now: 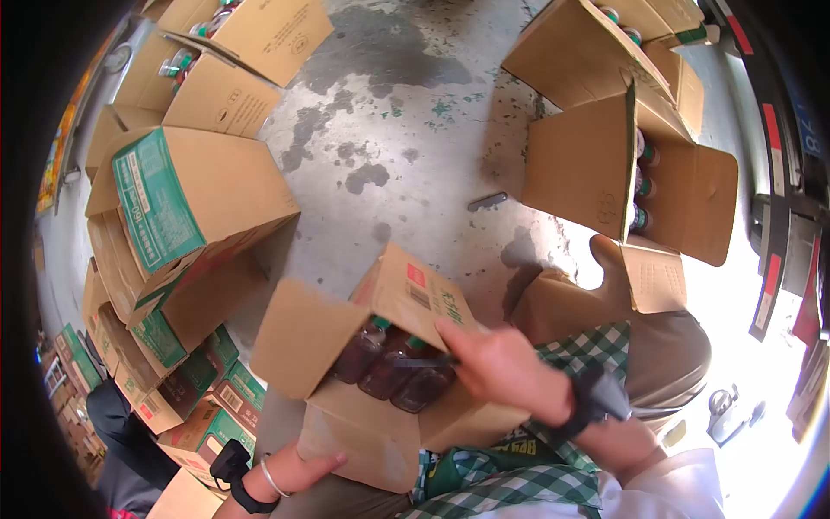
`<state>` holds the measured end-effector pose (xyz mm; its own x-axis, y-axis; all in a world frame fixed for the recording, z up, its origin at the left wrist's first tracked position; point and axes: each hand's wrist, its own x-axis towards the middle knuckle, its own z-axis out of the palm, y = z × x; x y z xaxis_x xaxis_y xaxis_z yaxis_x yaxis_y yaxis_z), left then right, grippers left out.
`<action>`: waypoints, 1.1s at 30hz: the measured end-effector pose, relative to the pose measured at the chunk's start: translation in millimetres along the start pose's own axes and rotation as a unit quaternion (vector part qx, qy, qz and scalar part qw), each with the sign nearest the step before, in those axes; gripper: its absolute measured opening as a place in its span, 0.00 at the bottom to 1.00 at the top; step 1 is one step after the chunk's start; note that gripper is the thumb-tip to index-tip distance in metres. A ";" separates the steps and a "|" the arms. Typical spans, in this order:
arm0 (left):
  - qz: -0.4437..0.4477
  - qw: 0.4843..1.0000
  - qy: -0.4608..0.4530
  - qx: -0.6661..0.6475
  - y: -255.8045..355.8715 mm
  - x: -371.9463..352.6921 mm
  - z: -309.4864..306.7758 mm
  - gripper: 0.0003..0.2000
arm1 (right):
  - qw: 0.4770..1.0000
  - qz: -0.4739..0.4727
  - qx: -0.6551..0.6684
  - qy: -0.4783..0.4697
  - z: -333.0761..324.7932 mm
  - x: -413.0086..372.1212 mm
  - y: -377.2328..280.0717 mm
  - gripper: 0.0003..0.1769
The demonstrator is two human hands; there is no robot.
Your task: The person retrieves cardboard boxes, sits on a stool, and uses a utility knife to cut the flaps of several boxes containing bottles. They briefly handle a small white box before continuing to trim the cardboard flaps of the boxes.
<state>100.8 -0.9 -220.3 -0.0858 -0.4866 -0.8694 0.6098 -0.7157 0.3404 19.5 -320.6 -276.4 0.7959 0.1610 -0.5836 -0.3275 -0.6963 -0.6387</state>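
An opened cardboard box (pixel 445 298) tilts toward me in front of my lap, its flaps spread. Inside it stand several dark-filled plastic bottles (pixel 385 368), some with green caps. My right hand (pixel 506 368) is closed on the box's right upper edge, thumb on the printed outer side, other fingers hidden. A slim dark strip (pixel 419 362) shows beside that hand, across the bottles. My left hand (pixel 303 471) pinches the near flap (pixel 363 432), thumb on top and fingers underneath.
Open cartons (pixel 579 164) with capped bottles stand at the right; more cartons (pixel 220 95) line the left. A green-labelled carton (pixel 160 199) sits among stacked boxes. A small dark object (pixel 488 201) lies on the stained floor (pixel 372 121). Another person's dark-clothed limb (pixel 125 432) is at lower left.
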 end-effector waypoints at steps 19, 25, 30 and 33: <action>0.003 0.998 0.059 -0.003 31.8 27.3 7.7 0.20 | 0.954 0.148 -0.198 0.172 12.2 160.1 241.1 0.13; 0.030 0.973 0.216 -0.076 20.4 19.3 35.2 0.21 | 0.923 0.154 0.149 0.319 11.4 122.4 182.0 0.11; 0.170 0.627 0.615 0.447 -13.0 -27.5 59.9 0.12 | 0.820 0.076 0.425 0.376 -39.0 6.0 78.2 0.07; 0.360 0.536 0.634 0.425 -31.7 -44.8 125.9 0.14 | 0.837 -0.027 0.494 0.233 -43.4 -109.1 12.5 0.08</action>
<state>-13.8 -19.5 -147.1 0.8647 -0.4432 0.2363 -0.5001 -0.8031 0.3239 -49.4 -377.2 -199.0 0.8598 -0.2766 -0.4292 -0.3637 0.2583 -0.8950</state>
